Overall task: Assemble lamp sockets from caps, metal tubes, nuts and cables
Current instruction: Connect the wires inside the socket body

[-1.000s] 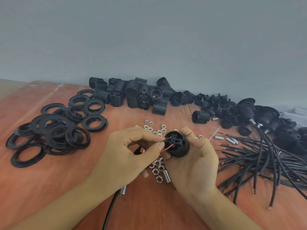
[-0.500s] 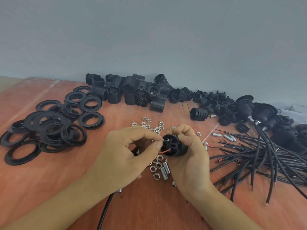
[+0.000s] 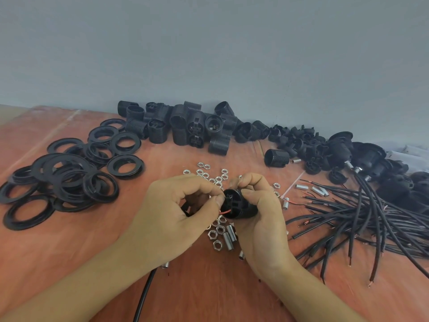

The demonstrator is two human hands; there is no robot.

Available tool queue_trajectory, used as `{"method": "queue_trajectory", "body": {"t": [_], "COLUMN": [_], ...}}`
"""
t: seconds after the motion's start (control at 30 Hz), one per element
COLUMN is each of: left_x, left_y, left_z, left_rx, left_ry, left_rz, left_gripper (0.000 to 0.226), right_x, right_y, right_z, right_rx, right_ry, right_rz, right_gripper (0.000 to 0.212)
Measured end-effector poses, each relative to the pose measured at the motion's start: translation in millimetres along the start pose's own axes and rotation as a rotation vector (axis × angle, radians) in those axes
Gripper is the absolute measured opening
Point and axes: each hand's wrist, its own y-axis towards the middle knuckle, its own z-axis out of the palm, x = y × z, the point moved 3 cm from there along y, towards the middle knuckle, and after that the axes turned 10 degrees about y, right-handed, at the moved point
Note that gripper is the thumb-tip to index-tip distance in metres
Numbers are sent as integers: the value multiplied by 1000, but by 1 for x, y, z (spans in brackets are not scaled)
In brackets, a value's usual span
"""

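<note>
A person's right hand [image 3: 257, 225] grips a black lamp socket [image 3: 241, 205] above a wooden table [image 3: 69, 242], while the left hand [image 3: 171, 217] pinches a red wire [image 3: 226, 212] at its open face. Loose nuts [image 3: 212, 234] and metal tubes [image 3: 228, 239] lie beneath, black rings [image 3: 67, 173] left, cables [image 3: 371, 219] right.

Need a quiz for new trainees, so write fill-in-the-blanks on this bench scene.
1. The right hand grips a black socket, and a thin ____ wire runs from it to the pinching left hand.
2. The flat rings lie to the ____ of both hands.
3. The loose cables lie to the ____ of both hands.
Missing words: red; left; right.
</note>
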Motion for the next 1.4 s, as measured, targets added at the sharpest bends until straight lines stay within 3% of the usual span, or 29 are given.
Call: {"method": "queue_trajectory", "body": {"t": [0.33, 0.77, 0.93, 1.03, 1.2, 1.4], "left_x": [4, 7, 6, 7, 7, 12], "left_y": [5, 5, 4, 4, 6, 6], "left_z": [-1, -1, 0, 1, 1, 5], "left_rx": [-45, -40, -66, -77, -80, 18], "left_ry": [113, 80, 70, 58, -8, -117], "left_rz": [118, 132, 145, 120, 46, -52], "left_gripper": [7, 9, 9, 14, 4, 10], "right_x": [4, 5, 2, 1, 7, 8], "right_y": [-6, -13, -16, -15, -12, -14], "right_z": [0, 4, 6, 6, 8, 6], "right_rx": [79, 113, 112, 96, 98, 95], "right_ry": [-288, -445, -540, -538, -451, -435], "right_rz": [-135, -280, -375, -375, -381, -379], "right_gripper": [19, 18, 8, 8, 7, 9]}}
